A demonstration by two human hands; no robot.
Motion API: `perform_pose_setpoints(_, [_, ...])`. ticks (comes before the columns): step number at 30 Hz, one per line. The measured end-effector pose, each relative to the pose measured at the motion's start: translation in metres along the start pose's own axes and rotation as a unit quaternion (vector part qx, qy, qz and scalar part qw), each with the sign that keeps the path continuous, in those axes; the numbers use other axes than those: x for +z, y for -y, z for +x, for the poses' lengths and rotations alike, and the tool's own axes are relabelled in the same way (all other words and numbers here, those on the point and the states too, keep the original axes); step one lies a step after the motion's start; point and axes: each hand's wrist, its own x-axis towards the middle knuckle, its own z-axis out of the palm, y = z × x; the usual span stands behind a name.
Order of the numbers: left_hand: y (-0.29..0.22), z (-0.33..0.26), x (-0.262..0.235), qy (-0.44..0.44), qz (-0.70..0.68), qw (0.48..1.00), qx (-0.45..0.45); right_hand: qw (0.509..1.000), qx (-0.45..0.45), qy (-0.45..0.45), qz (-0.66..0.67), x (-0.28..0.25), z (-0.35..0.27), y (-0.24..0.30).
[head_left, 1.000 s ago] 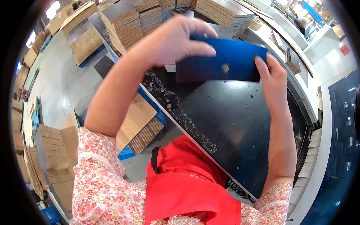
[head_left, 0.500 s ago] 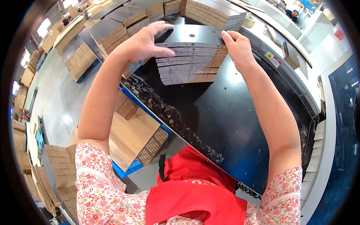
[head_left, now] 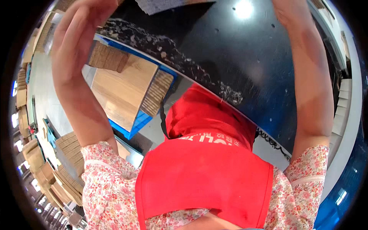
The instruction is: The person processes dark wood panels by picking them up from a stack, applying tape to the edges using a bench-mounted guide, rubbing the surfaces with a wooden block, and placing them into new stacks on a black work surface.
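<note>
— Where was the stack of cardboard sheets (head_left: 168,4) at that point?

— At the very top edge of the view, lying on the black work table (head_left: 245,65), mostly cut off. Only its grey lower corner showed.

— And the hands?

— The left hand (head_left: 82,27) was raised just beside the stack's left end, fingers curled loosely, palm turned inward. I couldn't tell whether it gripped anything; its fingertips ran out of view. The right hand (head_left: 285,9) was cropped at the wrist, so whether it was closed or spread I couldn't say either.

— What looked risky?

— The litter of paper scraps (head_left: 172,57) along the table's near edge, I'd judge. Sheets dragged back through it might catch and skew, or push debris down onto the red apron (head_left: 207,172). Below the left arm, a pile of brown boards (head_left: 122,90) sat on a blue pallet (head_left: 138,122); anything slipping off that edge would probably land there.
</note>
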Motion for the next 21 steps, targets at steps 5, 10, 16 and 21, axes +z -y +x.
perform_pose_setpoints(5, [0.031, -0.109, 0.071, 0.033, -0.277, 0.939, -0.2, 0.986, 0.086, 0.13, 0.051, -0.036, -0.075, -0.007])
perform_pose_setpoints(10, [0.147, -0.183, 0.164, 0.042, 0.083, 0.837, -0.539, 0.976, 0.033, 0.192, 0.097, -0.055, -0.129, -0.011])
perform_pose_setpoints(16, [0.22, -0.248, 0.241, 0.136, 0.064, 0.854, -0.499, 0.968, 0.03, 0.152, 0.198, -0.067, -0.163, -0.012])
perform_pose_setpoints(21, [0.204, -0.239, 0.252, 0.136, 0.113, 0.854, -0.489, 0.96, 0.032, 0.132, 0.245, -0.088, -0.175, -0.023])
